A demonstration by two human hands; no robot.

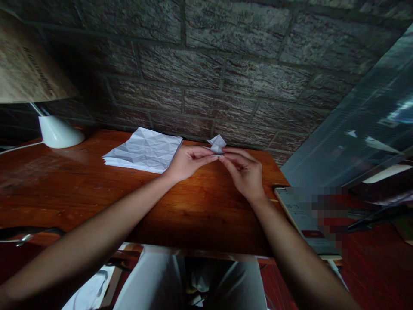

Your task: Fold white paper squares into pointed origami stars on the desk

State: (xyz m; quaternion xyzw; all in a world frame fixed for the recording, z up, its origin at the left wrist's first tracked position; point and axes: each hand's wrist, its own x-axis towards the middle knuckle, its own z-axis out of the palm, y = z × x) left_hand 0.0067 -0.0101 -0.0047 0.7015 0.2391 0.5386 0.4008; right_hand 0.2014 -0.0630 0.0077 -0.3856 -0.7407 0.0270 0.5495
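Note:
Both hands meet over the back of the wooden table, pinching a small folded white paper between them. My left hand comes in from the left, its thumb and fingers closed on the paper's near edge. From the right, my right hand grips the same edge with thumb and forefinger. A pointed, creased part of the paper stands up beyond the fingertips. Just left of my left hand lies a stack of creased white paper sheets. Fingers hide the lower part of the folded paper.
A lamp with a white base stands at the left of the table. A tablet-like screen, partly pixelated, sits at the right edge with a white cable. A brick wall rises behind; a translucent panel is at right.

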